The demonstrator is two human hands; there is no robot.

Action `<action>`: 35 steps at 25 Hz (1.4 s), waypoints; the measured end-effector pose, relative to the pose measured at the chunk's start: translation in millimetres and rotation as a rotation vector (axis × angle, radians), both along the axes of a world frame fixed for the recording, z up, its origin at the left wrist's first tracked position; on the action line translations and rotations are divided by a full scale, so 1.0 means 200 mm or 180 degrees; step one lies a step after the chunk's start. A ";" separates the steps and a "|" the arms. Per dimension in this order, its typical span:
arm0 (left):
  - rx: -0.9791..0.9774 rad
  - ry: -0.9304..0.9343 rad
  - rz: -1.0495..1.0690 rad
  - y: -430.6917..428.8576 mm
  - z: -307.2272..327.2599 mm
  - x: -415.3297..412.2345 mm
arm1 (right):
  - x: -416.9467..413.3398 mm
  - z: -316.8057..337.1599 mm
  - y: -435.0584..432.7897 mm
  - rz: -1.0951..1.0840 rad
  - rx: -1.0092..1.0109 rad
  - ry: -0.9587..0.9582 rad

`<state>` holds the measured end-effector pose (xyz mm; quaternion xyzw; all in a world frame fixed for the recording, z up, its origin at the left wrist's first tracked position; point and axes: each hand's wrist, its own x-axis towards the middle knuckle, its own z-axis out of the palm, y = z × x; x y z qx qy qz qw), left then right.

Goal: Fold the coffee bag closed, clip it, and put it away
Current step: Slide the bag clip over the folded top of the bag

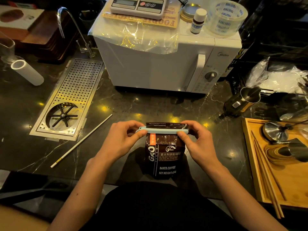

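**A coffee bar counter**

The dark marble counter (166, 105) has a built-in steel drain grate with a cup rinser (66, 100) beside a slim tap (73, 29). A scale (139, 5) sits on a white microwave (160, 64), and a metal milk jug (248, 97) stands nearby.

Glossy foil coffee bag (165, 157), matt plastic clip (162, 131), polished marble counter (150, 105), perforated steel drip tray (73, 90).

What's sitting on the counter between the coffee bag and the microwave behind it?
Nothing: in the head view, the dark counter between the coffee bag and the microwave is bare.
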<state>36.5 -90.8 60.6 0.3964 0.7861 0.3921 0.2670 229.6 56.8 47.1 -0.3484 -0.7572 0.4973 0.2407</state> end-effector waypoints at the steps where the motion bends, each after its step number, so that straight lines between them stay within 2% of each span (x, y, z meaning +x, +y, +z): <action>1: -0.0086 0.0041 -0.0131 0.00 0.02 -0.01 | 0.01 0.01 0.00 0.0038 -0.0013 -0.0005; 5: -0.0325 0.0073 -0.0520 0.03 0.04 0.00 | 0.03 0.03 0.02 0.0253 -0.0036 -0.0077; 9: -0.0039 0.0296 -0.0289 0.06 -0.01 0.05 | 0.06 0.06 0.04 0.0441 -0.0048 -0.0177; 16: 0.0186 0.0226 -0.0264 0.04 0.00 0.05 | -0.11 0.21 0.10 0.1571 0.0792 -0.1238; 18: 0.0194 0.0332 -0.0267 0.03 0.00 0.06 | -0.15 0.22 0.09 0.1763 0.0895 -0.1341; 25: 0.0230 -0.0139 -0.0254 0.06 -0.02 0.07 | -0.13 0.20 0.04 0.1445 0.0828 -0.1124; 31: 0.0313 -0.0046 -0.0278 0.07 -0.04 0.06 | -0.14 0.20 0.02 0.1242 0.1158 -0.1193; 33: 0.0292 -0.0047 -0.0281 0.08 -0.04 0.05 | -0.13 0.19 0.01 0.1167 0.1106 -0.1081; 35: 0.0277 -0.0014 -0.0272 0.08 -0.05 0.05 | -0.10 0.16 0.02 0.0871 0.0787 -0.0823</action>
